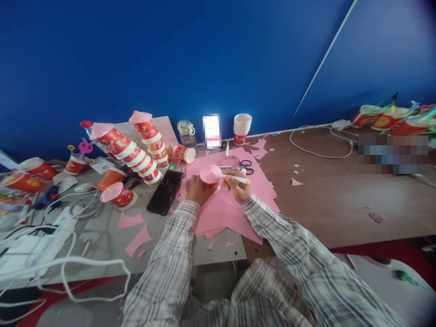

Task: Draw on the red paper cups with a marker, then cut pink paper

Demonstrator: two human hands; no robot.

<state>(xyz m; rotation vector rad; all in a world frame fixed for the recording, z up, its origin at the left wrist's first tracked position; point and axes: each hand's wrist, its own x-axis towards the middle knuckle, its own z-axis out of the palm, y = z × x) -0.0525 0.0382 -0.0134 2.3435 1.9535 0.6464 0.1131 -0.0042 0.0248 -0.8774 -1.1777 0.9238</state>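
Note:
My left hand is closed round a small red paper cup capped with a pink paper cone. Between the fingers of my right hand is a white marker pen with a yellow end, its tip touching or very near the cone. Both hands are above a pile of pink paper sheets. Beyond them lie dark-handled scissors and what looks like a roll of tape. Left of my left hand rests a black phone.
Leaning stacks of red cups with pink cones stand at the left, near a single coned cup. White cables tangle at the far left. A glass jar and stacked cups stand by the blue wall. Pink scraps are scattered about.

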